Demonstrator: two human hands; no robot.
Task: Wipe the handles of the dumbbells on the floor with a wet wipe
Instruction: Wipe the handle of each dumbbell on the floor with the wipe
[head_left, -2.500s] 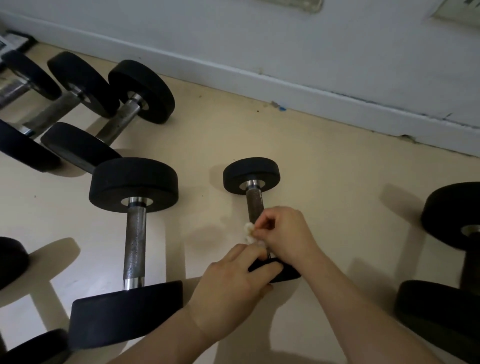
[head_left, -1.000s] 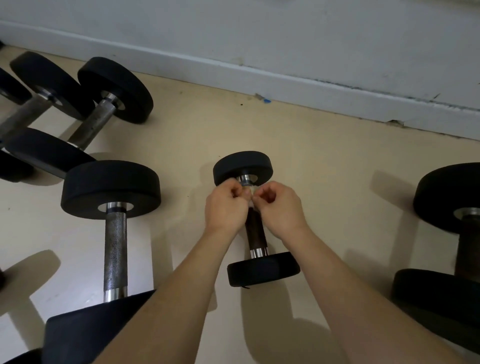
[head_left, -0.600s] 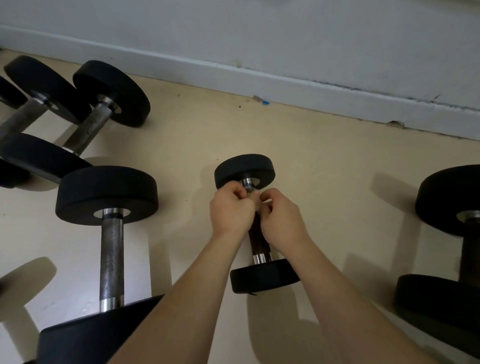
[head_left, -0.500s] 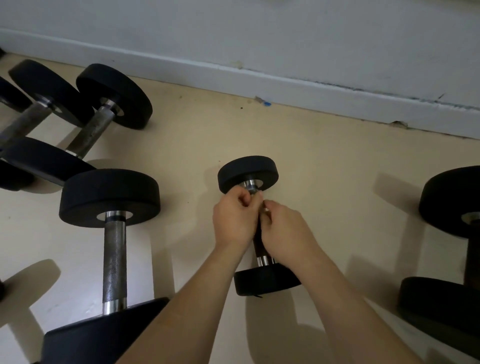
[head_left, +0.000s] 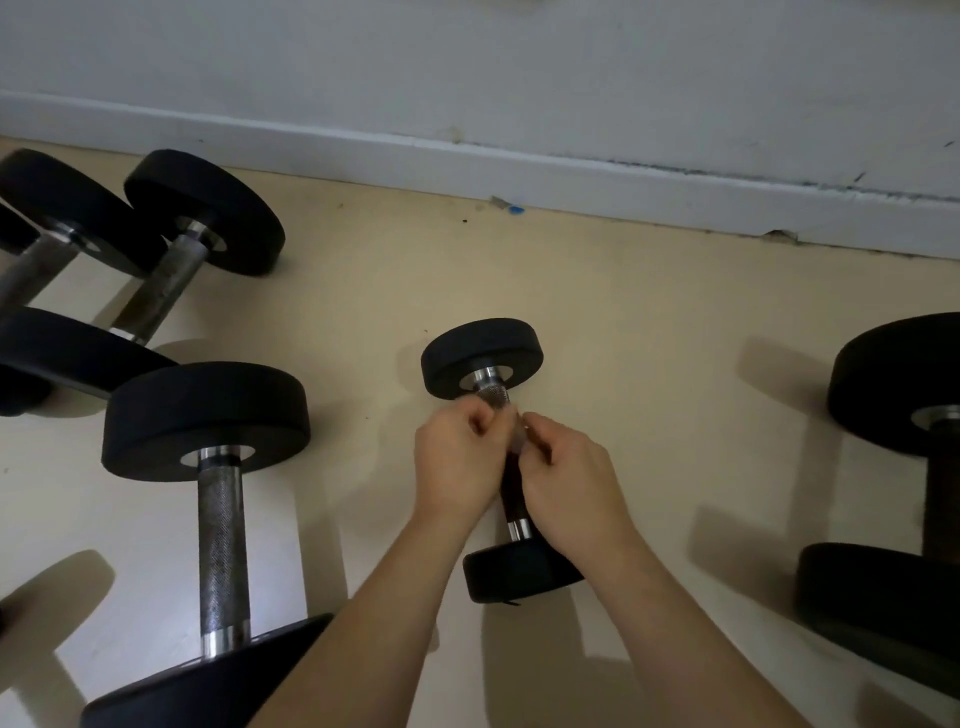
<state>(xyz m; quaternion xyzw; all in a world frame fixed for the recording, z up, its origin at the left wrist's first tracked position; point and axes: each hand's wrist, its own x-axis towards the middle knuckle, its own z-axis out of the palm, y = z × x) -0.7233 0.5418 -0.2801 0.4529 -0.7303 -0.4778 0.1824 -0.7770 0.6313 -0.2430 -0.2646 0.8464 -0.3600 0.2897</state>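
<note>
While both hands sit bunched over the middle of the floor (head_left: 649, 312), I read them as closed together on one spot. The left hand (head_left: 457, 462) and right hand (head_left: 566, 478) have their fingers curled and their fingertips meeting over the upper part of the handle (head_left: 511, 486) of the small dumbbell (head_left: 482, 358). Between the fingertips I can make out a small pale scrap, the wet wipe (head_left: 519, 439), pinched from both sides. Most of it is hidden, and I cannot tell how far it wraps round the bar.

The small dumbbell lies flat, running away from me, with its far head toward the skirting board (head_left: 571, 176) and its near head just under the right wrist. A short knurled stretch of bar shows bare above the fingers, and a shiny collar shows below them.

On my left a large dumbbell (head_left: 223, 519) lies roughly parallel, and a strip of bare floor separates it from the left forearm. Two more dumbbells (head_left: 171, 280) lie angled at the far left, well apart from the hands. On my right another big dumbbell (head_left: 898, 384) is cut by the frame edge, and a wider band of bare floor lies between it and the right hand. Beyond the far head, floor runs open to the skirting, where a blue speck (head_left: 516, 210) lies.
</note>
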